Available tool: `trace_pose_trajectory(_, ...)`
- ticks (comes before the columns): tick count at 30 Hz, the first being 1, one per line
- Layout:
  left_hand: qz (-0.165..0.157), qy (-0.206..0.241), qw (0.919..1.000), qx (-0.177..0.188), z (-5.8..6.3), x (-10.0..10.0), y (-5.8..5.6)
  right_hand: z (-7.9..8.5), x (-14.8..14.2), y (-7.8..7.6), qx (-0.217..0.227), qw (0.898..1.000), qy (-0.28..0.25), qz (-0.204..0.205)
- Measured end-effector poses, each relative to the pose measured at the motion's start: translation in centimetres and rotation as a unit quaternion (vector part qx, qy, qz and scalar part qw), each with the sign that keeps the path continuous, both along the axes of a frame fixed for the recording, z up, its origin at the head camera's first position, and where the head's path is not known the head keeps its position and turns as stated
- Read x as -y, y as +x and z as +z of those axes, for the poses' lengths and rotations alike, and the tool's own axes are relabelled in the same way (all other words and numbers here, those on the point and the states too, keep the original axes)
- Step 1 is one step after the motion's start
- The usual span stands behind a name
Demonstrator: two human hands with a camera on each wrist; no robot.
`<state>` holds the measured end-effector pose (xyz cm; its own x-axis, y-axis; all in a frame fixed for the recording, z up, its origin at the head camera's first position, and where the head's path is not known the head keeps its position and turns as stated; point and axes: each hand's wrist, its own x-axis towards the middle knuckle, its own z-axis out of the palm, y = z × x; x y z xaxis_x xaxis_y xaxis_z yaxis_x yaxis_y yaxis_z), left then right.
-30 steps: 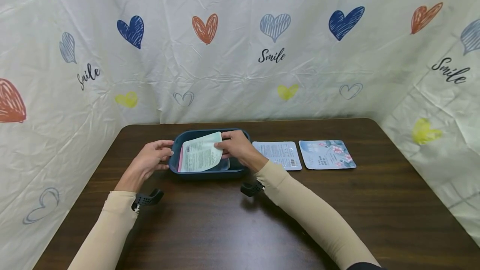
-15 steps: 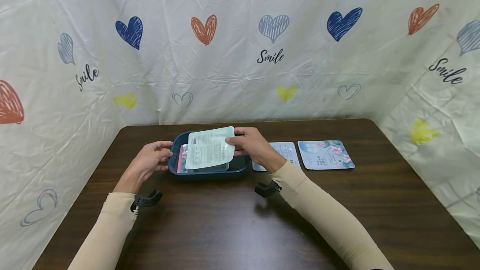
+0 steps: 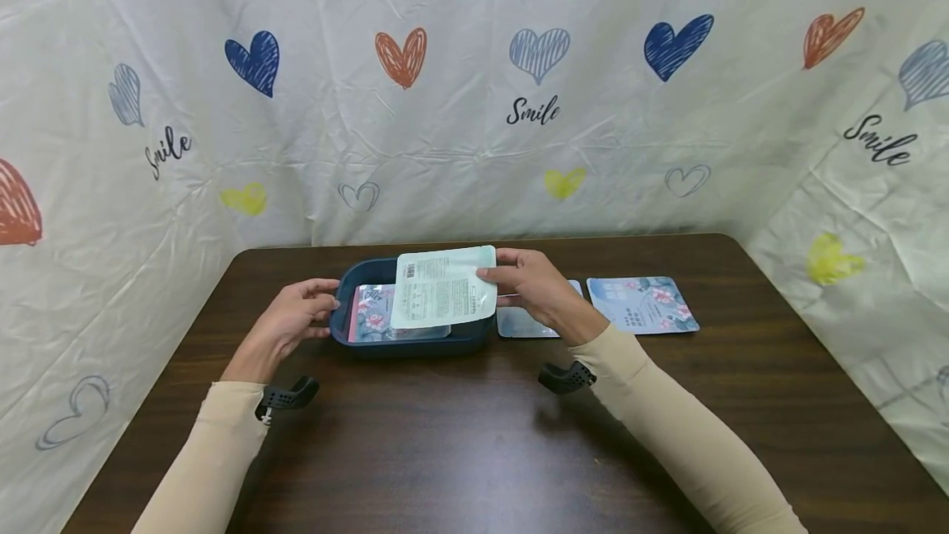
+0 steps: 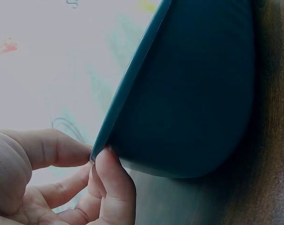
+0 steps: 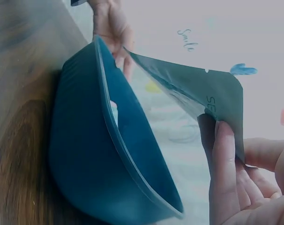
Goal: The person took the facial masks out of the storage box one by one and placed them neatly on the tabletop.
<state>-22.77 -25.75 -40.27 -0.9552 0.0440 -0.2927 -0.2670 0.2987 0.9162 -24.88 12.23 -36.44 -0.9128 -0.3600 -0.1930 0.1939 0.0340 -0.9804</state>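
A pale mint sachet point(image 3: 443, 287) printed with small text is pinched at its right edge by my right hand point(image 3: 537, 287), tilted above the basin. In the right wrist view, the sachet point(image 5: 198, 89) stands clear over the rim, thumb on one face and fingers on the other. My left hand point(image 3: 292, 316) pinches the left rim of the dark blue plastic basin point(image 3: 423, 347); the left wrist view shows thumb and finger on either side of that rim point(image 4: 127, 79). Inside the basin lies a blue floral sachet point(image 3: 373, 316) with a pink edge under it, partly hidden by the mint one.
Right of the basin, two sachets lie flat on the brown wooden table point(image 3: 460, 435): a pale blue text-printed one point(image 3: 526, 324), partly behind my right hand, and a floral one point(image 3: 643, 305). A white curtain point(image 3: 460, 171) with hearts hangs behind the table.
My right hand has lifted the mint sachet and carried it rightward, uncovering more of the floral sachet in the basin. My left hand has stayed at the rim.
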Motion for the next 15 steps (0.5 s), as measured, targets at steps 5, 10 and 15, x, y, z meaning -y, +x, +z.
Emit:
trace_pose_trajectory(5, -0.001, 0.003, 1.0, 0.003, 0.1, 0.1, 0.0, 0.4, -1.4, 0.4, -0.001, 1.0, -0.006, 0.003)
trace_pose_trajectory(10, 0.001, 0.003, 1.0, 0.003, 0.1, 0.0, 0.0, 0.8, -2.7, 0.8, -0.001, 1.0, -0.007, 0.002)
trace_pose_trajectory(15, 0.0, 0.002, 1.0, 0.004, 0.1, -0.1, 0.0, 0.8, -4.1, 1.2, 0.0, 1.0, 0.002, 0.009)
